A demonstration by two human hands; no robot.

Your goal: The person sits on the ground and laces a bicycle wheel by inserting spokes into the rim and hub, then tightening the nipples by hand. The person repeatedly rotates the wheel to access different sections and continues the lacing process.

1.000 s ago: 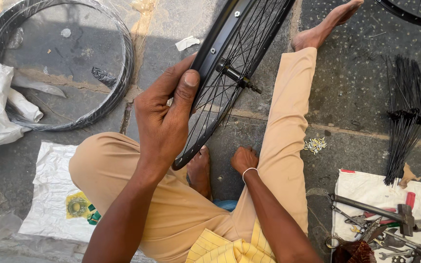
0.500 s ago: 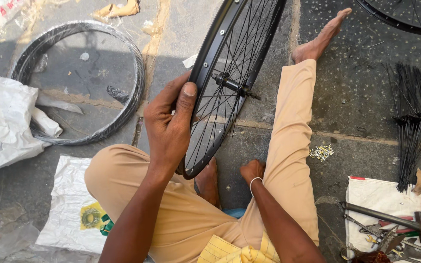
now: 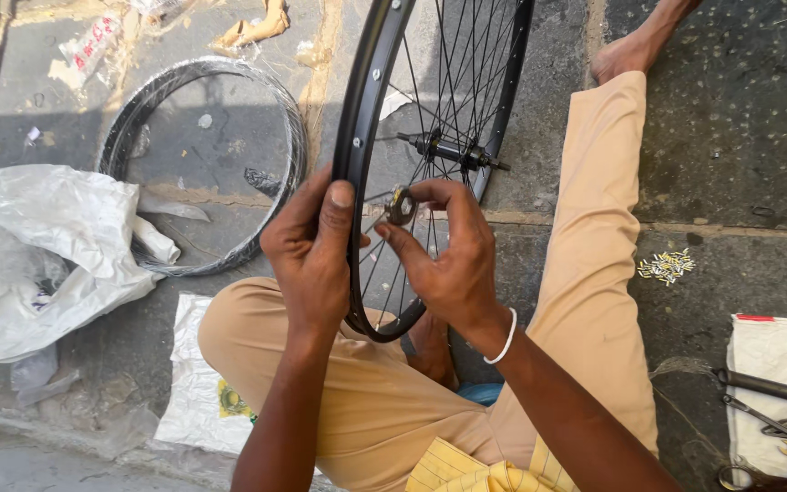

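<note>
A black spoked bicycle wheel [image 3: 371,100] stands upright between my legs, its hub and axle [image 3: 444,150] in the middle. My left hand [image 3: 311,251] grips the rim on its near left side. My right hand [image 3: 444,260] is inside the wheel among the spokes, pinching a small round metal spoke key [image 3: 400,206] between thumb and fingers, close to the rim and my left thumb. A white bangle sits on my right wrist. I sit on the ground in tan trousers, my right leg stretched out.
A black tyre [image 3: 202,164] lies flat on the pavement at the left, beside crumpled white plastic sheeting [image 3: 47,246]. A pile of small spoke nipples [image 3: 667,265] lies right of my leg. Hand tools [image 3: 776,415] rest on a white cloth at lower right.
My right hand rose from near my foot into the wheel and now holds the spoke key at a spoke. The view has shifted left and closer; my left hand still holds the rim.
</note>
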